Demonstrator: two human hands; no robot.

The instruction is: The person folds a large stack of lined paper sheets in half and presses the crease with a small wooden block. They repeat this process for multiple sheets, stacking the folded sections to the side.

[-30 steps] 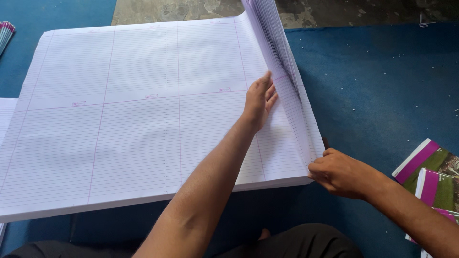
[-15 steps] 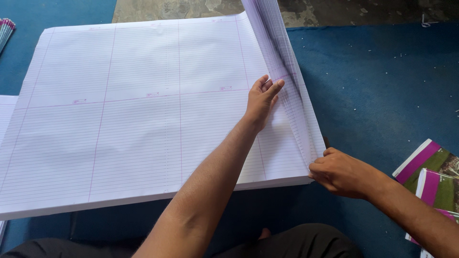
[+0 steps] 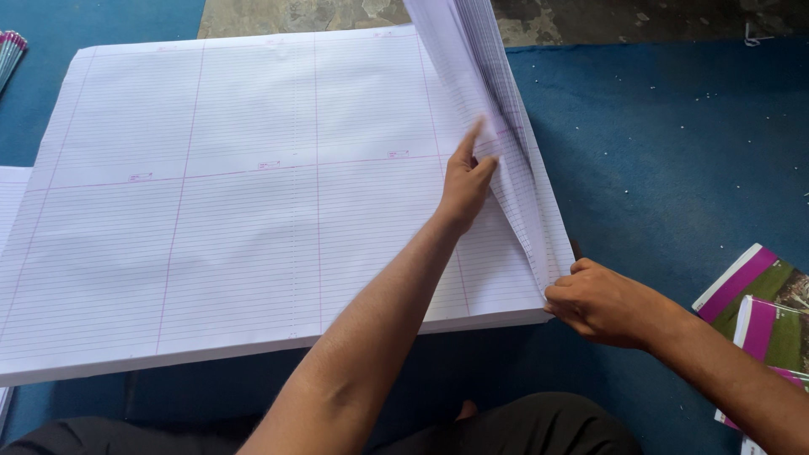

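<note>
White ruled paper sheets (image 3: 253, 202), stacked on blue floor (image 3: 674, 152): left hand (image 3: 465, 181) open beneath lifted sheets, right hand (image 3: 602, 302) pinching their near corner.

arms: both bare to past the elbow, no sleeves visible
left hand (image 3: 463, 181): bare, no rings or watch
right hand (image 3: 600, 302): bare, no glove
legs: dark black trousers (image 3: 522, 430)

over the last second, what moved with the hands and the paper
The left hand slid up the big ruled stack, further under the lifted sheets, its forefinger now stretched out. The right hand kept its pinch on the lifted sheets' lower corner. The stack, blue mat and purple-green booklets stayed put.
</note>
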